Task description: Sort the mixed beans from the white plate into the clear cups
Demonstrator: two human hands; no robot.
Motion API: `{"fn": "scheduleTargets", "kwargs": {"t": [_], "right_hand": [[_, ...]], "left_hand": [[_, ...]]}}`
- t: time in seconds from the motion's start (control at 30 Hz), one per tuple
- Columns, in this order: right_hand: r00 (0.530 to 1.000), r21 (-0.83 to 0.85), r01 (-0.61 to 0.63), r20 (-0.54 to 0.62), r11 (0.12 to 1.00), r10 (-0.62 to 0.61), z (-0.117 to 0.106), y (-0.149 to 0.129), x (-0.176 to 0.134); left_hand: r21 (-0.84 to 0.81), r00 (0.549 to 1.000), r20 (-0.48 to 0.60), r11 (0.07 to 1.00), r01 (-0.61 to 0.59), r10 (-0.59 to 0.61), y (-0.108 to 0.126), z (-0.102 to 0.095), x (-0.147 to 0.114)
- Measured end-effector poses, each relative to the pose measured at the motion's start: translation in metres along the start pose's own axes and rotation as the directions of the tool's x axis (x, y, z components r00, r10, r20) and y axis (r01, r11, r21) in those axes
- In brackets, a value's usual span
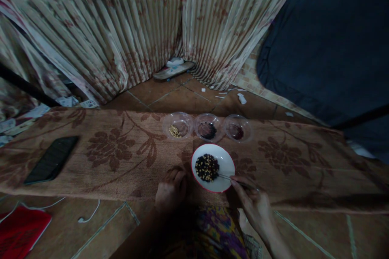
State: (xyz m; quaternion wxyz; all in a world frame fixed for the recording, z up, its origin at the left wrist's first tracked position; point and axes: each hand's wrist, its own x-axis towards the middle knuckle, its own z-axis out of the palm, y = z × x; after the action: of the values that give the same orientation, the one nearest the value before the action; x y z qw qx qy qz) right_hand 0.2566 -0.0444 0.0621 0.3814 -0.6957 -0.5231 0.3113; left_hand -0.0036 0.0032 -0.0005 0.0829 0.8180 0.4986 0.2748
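A white plate [226, 164] with a red rim sits on the cloth-covered table in front of me. On its left half lies a heap of mixed dark and yellow beans [207, 168]. My right hand [253, 200] grips thin metal tweezers [226, 177], whose tips reach the heap's right edge. Left of the plate, my left hand [172, 190] rests on the cloth with its fingers curled in. Behind the plate stand three clear plastic bowls: one with yellow beans [175, 131], one with black beans [210, 130], one with dark red beans [238, 132].
A dark phone [51, 160] lies on the left of the brown floral tablecloth [127, 182]. Beyond the table are striped curtains [146, 20], a skateboard [173, 71] and small white litter on the tiles. An earphone [81, 219] and a red item [22, 230] lie at the lower left.
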Motion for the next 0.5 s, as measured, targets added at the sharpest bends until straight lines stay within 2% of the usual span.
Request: {"fn": "scheduleTargets", "kwargs": {"t": [0.5], "right_hand": [[0.997, 0.006, -0.030, -0.070, 1.000, 0.031, 0.0033, 0.0045, -0.0036]], "left_hand": [[-0.016, 1.000, -0.010, 1.000, 0.016, -0.017, 0.0021, -0.0011, 0.0002]]}}
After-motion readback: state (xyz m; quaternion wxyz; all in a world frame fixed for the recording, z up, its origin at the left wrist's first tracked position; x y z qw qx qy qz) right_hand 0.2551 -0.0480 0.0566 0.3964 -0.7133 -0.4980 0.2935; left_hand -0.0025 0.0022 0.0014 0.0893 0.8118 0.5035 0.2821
